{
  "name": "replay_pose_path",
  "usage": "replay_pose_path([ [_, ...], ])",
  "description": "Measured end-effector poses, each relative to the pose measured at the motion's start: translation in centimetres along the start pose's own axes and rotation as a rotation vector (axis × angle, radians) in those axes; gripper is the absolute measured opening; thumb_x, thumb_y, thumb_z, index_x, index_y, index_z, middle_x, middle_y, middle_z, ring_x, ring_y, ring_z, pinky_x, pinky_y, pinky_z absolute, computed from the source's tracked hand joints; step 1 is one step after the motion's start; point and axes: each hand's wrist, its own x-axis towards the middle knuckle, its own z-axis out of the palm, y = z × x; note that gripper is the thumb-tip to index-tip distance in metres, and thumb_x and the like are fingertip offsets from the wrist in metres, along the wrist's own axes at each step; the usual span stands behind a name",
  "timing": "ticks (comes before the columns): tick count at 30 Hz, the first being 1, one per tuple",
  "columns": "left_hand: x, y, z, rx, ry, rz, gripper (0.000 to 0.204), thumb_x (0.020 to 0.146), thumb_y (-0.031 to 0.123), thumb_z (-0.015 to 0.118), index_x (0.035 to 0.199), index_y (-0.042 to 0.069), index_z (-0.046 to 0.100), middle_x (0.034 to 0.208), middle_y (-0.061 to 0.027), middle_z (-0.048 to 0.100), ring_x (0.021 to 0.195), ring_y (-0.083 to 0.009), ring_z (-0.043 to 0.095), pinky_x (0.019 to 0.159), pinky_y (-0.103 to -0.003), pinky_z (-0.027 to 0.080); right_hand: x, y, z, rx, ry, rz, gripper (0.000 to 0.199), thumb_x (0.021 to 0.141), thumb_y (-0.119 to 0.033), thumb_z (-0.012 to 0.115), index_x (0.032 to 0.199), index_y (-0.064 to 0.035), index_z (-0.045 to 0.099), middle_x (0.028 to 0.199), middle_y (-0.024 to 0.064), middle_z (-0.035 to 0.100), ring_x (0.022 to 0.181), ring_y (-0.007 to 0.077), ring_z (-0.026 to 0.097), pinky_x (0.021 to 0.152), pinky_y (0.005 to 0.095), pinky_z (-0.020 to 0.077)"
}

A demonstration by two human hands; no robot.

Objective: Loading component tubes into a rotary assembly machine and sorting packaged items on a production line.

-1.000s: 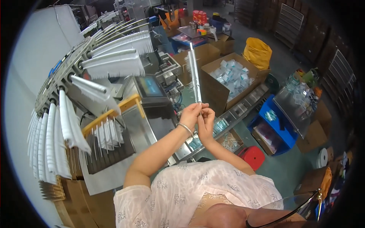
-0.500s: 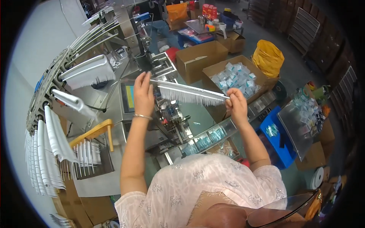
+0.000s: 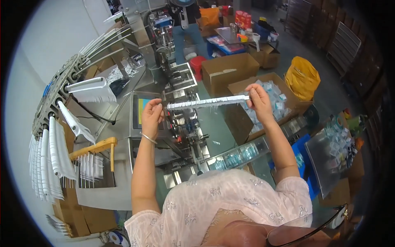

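- Holding a long white strip (image 3: 207,102) level between both hands is where I judge the work stands: the strip, with a fringe of fine strands hanging off its lower edge, is stretched out in the air over the packing machine (image 3: 181,119), about at its middle.
- My left hand (image 3: 152,113) has its grip pinched together on the strip's left end, just in front of the machine's small screen (image 3: 140,110); a bangle sits on that wrist.
- My right hand (image 3: 257,99) has its grip clamped on the right end, above the open cardboard box (image 3: 242,119) of small clear packets.
- Along the left side, white strips (image 3: 57,152) of the same kind hang from a row of metal rods (image 3: 88,51), and a yellow rack (image 3: 96,145) holds more below.
- For the next move I judge both pinches must stay firm and the strip level, so the fringe does not snag on the machine parts beneath while I carry it.
- Compared with half a second ago, the strip lies closer to level and a little lower, and the right hand's end has come up; both hands remain spread to its ends.
- A full second ago the strip stood nearly upright with both hands together at its lower end, so it has since been swung flat and my hands drawn apart.
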Motion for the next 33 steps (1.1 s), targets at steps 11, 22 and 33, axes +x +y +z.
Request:
replay_pose_path([
  [11, -0.5, 1.2, -0.2, -0.003, 0.099, -0.074, 0.014, 0.084, 0.012, 0.047, 0.094, 0.004, 0.051, 0.056, 0.0029, 0.041, 0.044, -0.0037, 0.033, 0.045, -0.019, 0.030, 4.1, 1.0, -0.3, -0.013, -0.136, -0.120, 0.017, 0.089, -0.017, 0.042, 0.086, -0.0025, 0.048, 0.058, 0.0036, 0.051, 0.042, 0.0057, 0.041, 0.038, 0.0170, 0.0307],
  [22, 2.7, 4.1, -1.3, -0.035, 0.152, 0.221, 0.011, 0.082, 0.004, 0.049, 0.093, 0.003, 0.049, 0.069, 0.0009, 0.048, 0.054, -0.0059, 0.041, 0.051, -0.019, 0.035, 6.9, 1.7, 2.2, 0.478, -0.266, 0.143, 0.028, 0.090, -0.025, 0.037, 0.089, 0.0003, 0.049, 0.073, 0.0116, 0.057, 0.055, 0.0123, 0.050, 0.049, 0.0205, 0.0387],
  [33, 8.8, 11.9, 1.1, 1.001, 0.560, 1.005, 0.026, 0.076, -0.004, 0.048, 0.097, 0.006, 0.059, 0.070, -0.0092, 0.052, 0.062, -0.0200, 0.050, 0.059, -0.027, 0.040, 13.6, -1.7, 5.6, 0.712, -0.109, -0.080, 0.026, 0.088, -0.020, 0.039, 0.089, 0.0020, 0.053, 0.073, 0.0119, 0.057, 0.060, 0.0147, 0.051, 0.055, 0.0222, 0.0415],
])
